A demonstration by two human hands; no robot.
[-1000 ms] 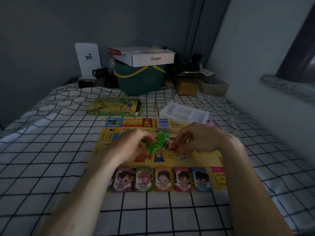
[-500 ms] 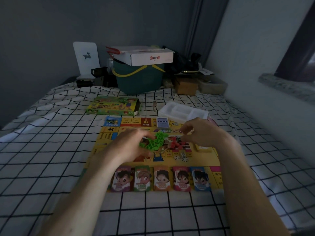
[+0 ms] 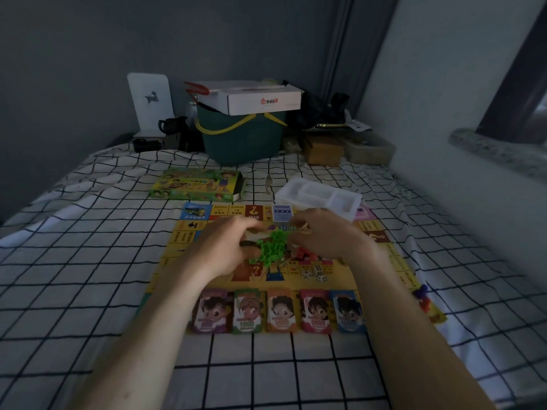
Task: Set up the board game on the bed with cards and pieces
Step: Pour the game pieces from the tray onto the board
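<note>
While both hands work over the middle of the board [image 3: 177,238], the pile of green pieces [image 3: 270,247] sits between them and a smaller heap of red pieces [image 3: 306,253] lies just beside it, under the right hand [image 3: 322,235]. A second ago the right hand was pinching a red piece at the edge of the green pile; now the red ones lie gathered apart on the board, so the two colours look to be getting sorted out of one mixed heap. The left hand [image 3: 225,250] has its fingers curled against the green pile — whether it actually grips any pieces I cannot tell, since the fingertips are hidden behind the plastic. The right hand's fingers are bent down toward the pieces, and what they hold, if anything, is likewise hidden

The board lies in the middle of the bed [image 3: 88,291], with five stacks of cards [image 3: 278,310] lined along its near edge and white dice [image 3: 315,273] just past the red heap. A white tray [image 3: 318,195] rests at the board's far right corner, the game box [image 3: 196,187] beyond its far left corner, and a few coloured pawns [image 3: 421,295] by its near right corner. My judgement: cards are dealt out, and sorting the houses is the step in hand — pawns are not yet placed
</note>
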